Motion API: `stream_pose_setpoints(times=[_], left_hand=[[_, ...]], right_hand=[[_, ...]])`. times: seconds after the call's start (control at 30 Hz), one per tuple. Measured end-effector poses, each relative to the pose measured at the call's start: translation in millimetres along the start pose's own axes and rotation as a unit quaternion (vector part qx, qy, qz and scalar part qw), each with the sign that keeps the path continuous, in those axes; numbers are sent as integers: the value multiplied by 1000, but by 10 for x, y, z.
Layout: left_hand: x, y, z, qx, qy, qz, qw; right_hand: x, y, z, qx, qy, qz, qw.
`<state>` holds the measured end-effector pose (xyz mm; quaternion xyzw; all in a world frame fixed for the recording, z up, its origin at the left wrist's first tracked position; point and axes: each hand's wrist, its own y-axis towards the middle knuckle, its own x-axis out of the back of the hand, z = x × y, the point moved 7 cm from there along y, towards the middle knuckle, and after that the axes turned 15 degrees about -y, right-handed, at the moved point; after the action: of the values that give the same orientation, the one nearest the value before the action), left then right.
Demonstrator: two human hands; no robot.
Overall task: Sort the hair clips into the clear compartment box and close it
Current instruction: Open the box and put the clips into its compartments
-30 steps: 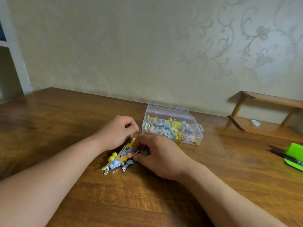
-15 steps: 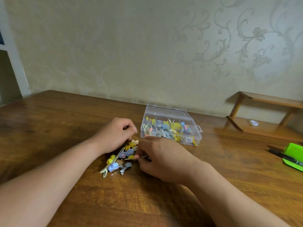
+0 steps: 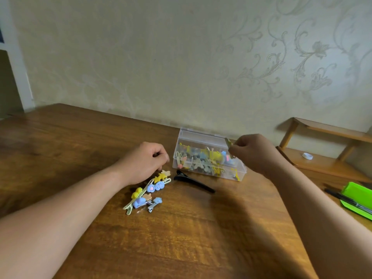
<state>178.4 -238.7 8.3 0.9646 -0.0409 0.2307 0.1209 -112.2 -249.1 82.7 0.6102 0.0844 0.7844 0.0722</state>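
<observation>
The clear compartment box [image 3: 209,174] stands open on the wooden table, its lid [image 3: 199,136] tipped back, with several coloured hair clips inside. My right hand [image 3: 255,153] hovers over the box's right end and pinches a small greenish clip [image 3: 228,142]. A pile of loose pastel hair clips [image 3: 148,191] lies left of the box. My left hand [image 3: 145,163] rests with curled fingers on the far edge of that pile; whether it holds a clip is hidden. A long black clip [image 3: 193,183] lies between the pile and the box.
A low wooden shelf [image 3: 322,150] with a small white cap [image 3: 307,156] stands at the back right against the wall. A green case [image 3: 357,199] and a black pen [image 3: 340,196] lie at the right edge of the table [image 3: 181,238].
My right hand has lifted from the pile and moved right over the box with a small clip. The black clip it covered now shows. My left hand stayed put.
</observation>
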Motion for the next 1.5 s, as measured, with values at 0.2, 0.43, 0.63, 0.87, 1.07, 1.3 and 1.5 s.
stream_pose_setpoints(times=[0.2, 0.43, 0.63, 0.87, 1.07, 1.3, 1.5], left_hand=[[-4, 1, -2, -2, 6, 0, 1000], [6, -9, -13, -5, 18, -5, 1000], [-3, -3, -12, -9, 17, -1, 1000], [5, -7, -18, -11, 23, -4, 1000], [13, -8, -13, 2, 17, -4, 1000], [23, 3, 12, -4, -13, -6, 1000], [24, 16, 24, -2, -32, -10, 999]], right_hand=[[-266, 270, -91, 2, -192, 93, 977], [-369, 346, 69, 26, -309, 129, 942], [-394, 387, 95, 28, -314, 136, 939], [-154, 238, 175, 23, -186, 3, 982], [-250, -361, 820, 143, 58, -55, 987], [-735, -728, 1230, 297, 2, 4, 955], [-762, -820, 1370, 347, -38, -14, 937]])
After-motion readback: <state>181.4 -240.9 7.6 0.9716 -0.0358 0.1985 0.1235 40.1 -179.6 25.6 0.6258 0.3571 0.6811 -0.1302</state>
